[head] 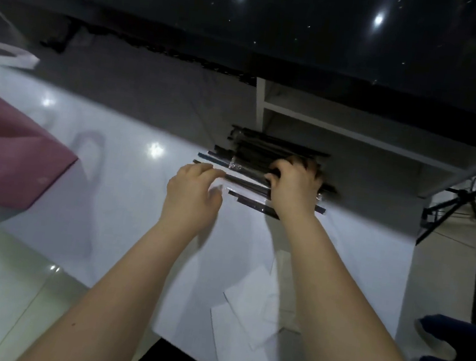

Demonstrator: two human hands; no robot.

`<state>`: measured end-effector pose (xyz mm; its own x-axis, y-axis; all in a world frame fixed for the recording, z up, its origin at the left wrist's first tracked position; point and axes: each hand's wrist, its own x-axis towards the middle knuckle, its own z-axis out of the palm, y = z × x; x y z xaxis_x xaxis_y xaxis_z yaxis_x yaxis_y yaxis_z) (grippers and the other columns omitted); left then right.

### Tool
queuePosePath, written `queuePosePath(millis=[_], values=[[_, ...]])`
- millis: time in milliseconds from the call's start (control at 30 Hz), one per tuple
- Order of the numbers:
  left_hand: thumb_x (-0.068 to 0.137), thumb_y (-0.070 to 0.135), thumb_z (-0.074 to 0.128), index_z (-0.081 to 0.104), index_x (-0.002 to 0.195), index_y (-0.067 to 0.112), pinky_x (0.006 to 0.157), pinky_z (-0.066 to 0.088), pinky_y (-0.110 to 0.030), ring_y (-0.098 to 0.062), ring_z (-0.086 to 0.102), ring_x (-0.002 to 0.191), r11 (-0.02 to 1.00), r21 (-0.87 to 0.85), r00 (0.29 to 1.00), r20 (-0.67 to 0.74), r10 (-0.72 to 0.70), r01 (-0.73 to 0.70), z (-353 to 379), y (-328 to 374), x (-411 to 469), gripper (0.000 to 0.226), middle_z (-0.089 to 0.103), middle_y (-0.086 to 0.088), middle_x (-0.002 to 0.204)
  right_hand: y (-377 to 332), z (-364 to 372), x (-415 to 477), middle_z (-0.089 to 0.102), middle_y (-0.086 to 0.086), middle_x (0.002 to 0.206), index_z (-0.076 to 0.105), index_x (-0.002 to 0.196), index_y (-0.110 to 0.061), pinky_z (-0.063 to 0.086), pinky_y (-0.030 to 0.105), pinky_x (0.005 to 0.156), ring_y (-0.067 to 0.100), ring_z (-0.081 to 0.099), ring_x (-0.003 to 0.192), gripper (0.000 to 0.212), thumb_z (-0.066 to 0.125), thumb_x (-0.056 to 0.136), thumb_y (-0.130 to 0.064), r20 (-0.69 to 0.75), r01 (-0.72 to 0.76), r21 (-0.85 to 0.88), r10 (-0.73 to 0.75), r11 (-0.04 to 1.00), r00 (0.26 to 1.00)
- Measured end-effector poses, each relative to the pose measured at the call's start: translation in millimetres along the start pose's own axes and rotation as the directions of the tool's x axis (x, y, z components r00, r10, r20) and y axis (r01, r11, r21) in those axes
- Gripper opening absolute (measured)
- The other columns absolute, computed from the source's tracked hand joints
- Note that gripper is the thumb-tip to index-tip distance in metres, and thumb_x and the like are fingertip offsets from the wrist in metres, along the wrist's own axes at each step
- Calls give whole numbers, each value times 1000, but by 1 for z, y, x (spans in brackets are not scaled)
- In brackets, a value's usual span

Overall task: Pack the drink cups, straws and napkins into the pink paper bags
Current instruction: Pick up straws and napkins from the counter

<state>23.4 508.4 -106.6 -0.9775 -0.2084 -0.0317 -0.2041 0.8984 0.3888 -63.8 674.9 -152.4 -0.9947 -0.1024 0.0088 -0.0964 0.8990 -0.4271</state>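
White napkins (248, 309) lie loose on the table (128, 197), on the person's side of the straws (263, 153). Beyond them the left hand (192, 196) sits at the left end of the straws, fingers bent toward a clear wrapper; blur hides whether it pinches anything. The right hand (292, 183) curls its fingers over the middle of the straws, gripping several. Black, thin and film-wrapped, they look light, stiff and slippery, best taken mid-length as a bunch. A pink paper bag (10, 160) lies well left of the straws.
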Motion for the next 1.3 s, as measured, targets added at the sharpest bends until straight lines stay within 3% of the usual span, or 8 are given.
queuePosePath(millis=[200,467,667,867,967,1033,1133,1300], values=[[87,19,64,65,122,23,103,36,-39,-24,44,126,1000,16,999,-37,-2,3,-16,-6,-5,36,57,0,132,-3,-1,15,61,10,115,68,100,-16,39,45,98,35,47,114,16,57,90,-10,67,-26,32,24,999,997],[87,19,61,64,122,24,101,33,-38,-23,42,128,1000,22,995,-100,-13,16,-40,-8,-11,36,55,-1,132,-18,-5,13,59,9,115,62,105,-16,39,43,94,35,47,113,19,62,92,-30,148,45,-129,-26,991,989],[88,18,58,61,125,25,103,32,-39,-22,41,128,1000,9,995,-99,6,-5,-51,-6,-11,38,54,1,133,-29,-25,7,65,12,103,65,99,-11,45,42,84,35,56,100,16,54,96,-23,50,98,-96,-94,991,994],[87,19,59,62,123,26,99,31,-37,-21,42,126,997,-15,981,-180,69,-73,-79,-8,-12,36,56,4,130,-53,-60,-12,67,8,98,54,101,-13,35,34,63,27,55,81,7,48,98,-13,-44,140,-26,-141,990,989],[88,23,59,61,125,26,98,33,-38,-21,43,125,993,-18,966,-234,106,-114,-108,-16,-16,38,56,4,129,-86,-83,-28,65,-1,107,42,103,-19,33,32,57,17,48,77,17,42,95,-5,22,152,56,-153,987,988],[89,24,57,60,126,27,98,34,-38,-21,45,123,992,0,957,-261,125,-129,-133,-25,-20,37,58,5,127,-118,-97,-39,62,-1,98,40,105,-22,37,34,53,16,49,69,8,40,99,-16,71,201,86,-207,976,976],[89,26,56,59,126,28,96,37,-38,-22,50,118,986,42,937,-308,168,-163,-174,-42,-31,37,61,6,123,-172,-115,-61,53,-3,75,42,100,-24,36,33,52,16,49,64,18,35,102,-40,33,286,132,-292,949,956],[88,26,56,64,117,28,95,41,-42,-22,54,111,981,47,904,-383,191,-188,-242,-96,-64,31,64,5,115,-257,-119,-106,55,-3,69,44,89,-28,35,31,48,17,52,62,17,39,102,-39,-39,323,129,-321,938,946]])
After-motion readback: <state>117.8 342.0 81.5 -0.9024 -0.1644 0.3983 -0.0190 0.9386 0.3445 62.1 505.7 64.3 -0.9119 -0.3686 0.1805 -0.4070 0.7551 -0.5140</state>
